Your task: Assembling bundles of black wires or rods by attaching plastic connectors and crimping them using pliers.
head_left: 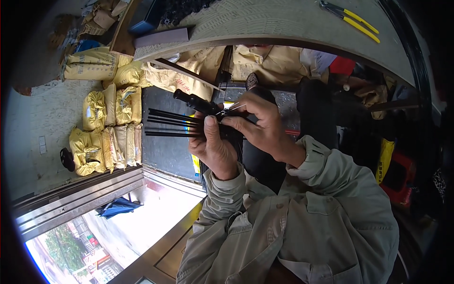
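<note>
Black thin rods [163, 120] fan out to the left from my left hand [213, 149], which is closed around them with its thumb on top. They look like the ribs of a folding umbrella frame. A thick black cylinder [196, 102], like a handle or shaft, sticks out at the upper left of the same bundle. My right hand [262, 124] pinches at the right end of the bundle, where thin silvery pieces [232, 108] show between the fingers. What exactly the right fingertips grip is too small to tell. Both hands are over my lap, close together.
A workbench [283, 28] spans the far side, with yellow-handled pliers [354, 21] on it. Filled yellow sacks [101, 106] stand stacked at the left, and more sacks [272, 64] lie under the bench. A blue umbrella [118, 207] lies by the bright doorway. A red object [399, 177] is at right.
</note>
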### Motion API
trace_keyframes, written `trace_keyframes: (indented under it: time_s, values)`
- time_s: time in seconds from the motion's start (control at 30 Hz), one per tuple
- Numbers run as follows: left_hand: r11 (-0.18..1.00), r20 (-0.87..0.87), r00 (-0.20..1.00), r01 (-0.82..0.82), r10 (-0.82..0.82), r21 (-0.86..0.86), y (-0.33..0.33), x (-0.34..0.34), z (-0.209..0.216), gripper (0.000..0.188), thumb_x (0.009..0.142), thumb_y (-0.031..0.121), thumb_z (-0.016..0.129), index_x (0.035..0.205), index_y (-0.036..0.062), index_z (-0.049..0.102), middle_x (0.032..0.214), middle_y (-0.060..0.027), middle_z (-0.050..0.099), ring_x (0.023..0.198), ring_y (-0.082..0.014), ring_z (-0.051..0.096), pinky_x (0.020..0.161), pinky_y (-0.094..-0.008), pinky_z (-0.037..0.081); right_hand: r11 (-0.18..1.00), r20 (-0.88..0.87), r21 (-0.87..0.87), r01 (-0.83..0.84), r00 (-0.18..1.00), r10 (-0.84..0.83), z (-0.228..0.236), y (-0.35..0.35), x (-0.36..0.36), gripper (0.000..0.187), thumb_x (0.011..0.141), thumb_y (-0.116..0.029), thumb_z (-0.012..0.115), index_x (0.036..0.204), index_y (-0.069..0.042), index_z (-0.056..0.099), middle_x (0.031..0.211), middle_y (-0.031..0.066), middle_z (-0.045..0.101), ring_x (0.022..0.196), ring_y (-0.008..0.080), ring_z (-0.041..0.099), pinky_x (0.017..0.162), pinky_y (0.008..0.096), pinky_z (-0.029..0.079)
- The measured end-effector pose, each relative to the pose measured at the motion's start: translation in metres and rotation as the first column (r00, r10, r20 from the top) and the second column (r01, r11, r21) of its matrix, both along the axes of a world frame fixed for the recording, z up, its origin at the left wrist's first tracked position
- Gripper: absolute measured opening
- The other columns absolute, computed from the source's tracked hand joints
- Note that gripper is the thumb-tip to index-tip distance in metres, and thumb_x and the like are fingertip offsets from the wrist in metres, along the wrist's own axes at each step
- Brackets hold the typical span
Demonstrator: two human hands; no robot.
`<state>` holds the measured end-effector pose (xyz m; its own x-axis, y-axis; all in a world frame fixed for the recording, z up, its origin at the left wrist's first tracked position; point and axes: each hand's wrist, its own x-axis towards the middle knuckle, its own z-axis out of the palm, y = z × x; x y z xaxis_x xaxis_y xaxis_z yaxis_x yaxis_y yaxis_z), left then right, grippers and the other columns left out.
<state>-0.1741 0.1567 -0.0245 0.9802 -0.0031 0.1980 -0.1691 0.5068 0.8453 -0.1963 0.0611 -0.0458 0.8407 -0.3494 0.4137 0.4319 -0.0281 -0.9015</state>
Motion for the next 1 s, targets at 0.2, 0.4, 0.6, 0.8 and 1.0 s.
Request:
trace_keyframes:
  time_s: [0.2, 0.4, 0.6, 0.8, 1.0]
  values:
    - [0.999, 0.014, 0.999, -0.043, 0.043, 0.001, -0.006, -0.005, -0.002, 0.028, 0.085, 0.011, 0.058, 0.107, -0.0059, 0.051, 0.095, -0.0127, 0.060, 0.081, -0.0148, 0.057, 0.074, -0.0256, 0.046, 0.967, -0.184, 0.178, -0.180, 0.959, 0.213, 0.009, -0.010, 0.000, 0.012, 0.076, -0.008, 0.068, 0.080, 0.002, 0.061, 0.076, 0.0035, 0.058, 0.067, 0.0050, 0.050, 0.054, 0.0211, 0.039]
    - [0.992, 0.086, 0.995, -0.054, 0.044, 0.113, -0.013, -0.010, -0.006, 0.029, 0.085, 0.014, 0.058, 0.106, -0.0051, 0.052, 0.095, -0.0114, 0.060, 0.081, -0.0141, 0.056, 0.074, -0.0256, 0.046, 0.942, -0.109, 0.324, -0.093, 0.985, 0.135, 0.007, 0.002, 0.002, 0.012, 0.076, -0.007, 0.067, 0.080, 0.000, 0.059, 0.075, -0.0006, 0.055, 0.063, 0.0033, 0.049, 0.054, 0.0181, 0.040]
    - [0.995, -0.075, 0.994, 0.083, -0.078, 0.054, -0.003, -0.002, -0.003, 0.027, 0.083, 0.014, 0.060, 0.101, -0.0040, 0.053, 0.092, -0.0109, 0.060, 0.081, -0.0148, 0.057, 0.075, -0.0269, 0.046, 0.965, -0.159, 0.263, -0.017, 0.985, 0.061, 0.004, 0.000, -0.001, 0.015, 0.074, -0.006, 0.069, 0.082, 0.000, 0.058, 0.076, -0.0011, 0.055, 0.067, 0.0031, 0.050, 0.056, 0.0174, 0.041]
    - [0.992, -0.114, 0.986, 0.123, -0.124, -0.015, 0.007, -0.004, -0.002, 0.023, 0.083, 0.013, 0.061, 0.099, -0.0024, 0.055, 0.090, -0.0108, 0.061, 0.080, -0.0159, 0.057, 0.075, -0.0277, 0.046, 0.968, -0.037, 0.187, -0.168, 0.983, 0.177, -0.007, -0.007, -0.005, 0.017, 0.071, -0.004, 0.071, 0.079, 0.001, 0.057, 0.076, 0.0017, 0.056, 0.068, 0.0051, 0.052, 0.058, 0.0203, 0.043]
    - [0.998, -0.091, 0.994, 0.056, -0.058, -0.028, 0.008, -0.003, -0.006, 0.023, 0.082, 0.013, 0.061, 0.099, -0.0015, 0.056, 0.090, -0.0102, 0.061, 0.080, -0.0161, 0.058, 0.075, -0.0283, 0.047, 1.000, 0.032, 0.011, 0.019, 0.999, -0.019, -0.004, 0.003, -0.007, 0.016, 0.070, -0.004, 0.071, 0.078, 0.003, 0.058, 0.076, 0.0043, 0.058, 0.067, 0.0064, 0.053, 0.058, 0.0209, 0.043]
